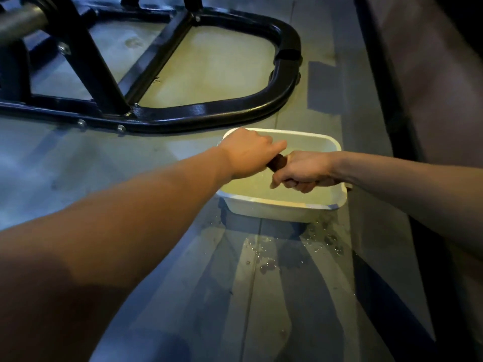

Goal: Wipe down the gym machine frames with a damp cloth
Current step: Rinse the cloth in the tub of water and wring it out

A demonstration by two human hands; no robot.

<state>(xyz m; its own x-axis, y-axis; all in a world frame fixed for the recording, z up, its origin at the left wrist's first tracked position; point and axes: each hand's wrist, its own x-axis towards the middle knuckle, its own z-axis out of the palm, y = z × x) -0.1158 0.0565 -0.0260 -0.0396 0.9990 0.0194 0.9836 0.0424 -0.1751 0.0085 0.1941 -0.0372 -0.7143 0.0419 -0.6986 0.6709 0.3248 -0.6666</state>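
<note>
A white rectangular basin (277,209) holding water stands on the floor. Above it, both my hands grip a dark, rolled-up cloth (277,162), of which only a short piece shows between the fists. My left hand (248,152) holds its left end and my right hand (304,172) holds its right end, fingers curled round it. The black tubular gym machine frame (209,111) lies on the floor just beyond the basin, with a rounded loop at its right end.
Water drops and small puddles (266,265) spot the grey floor in front of the basin. A dark wall or panel (431,74) runs along the right side. A grey bar (18,22) of the machine shows at top left.
</note>
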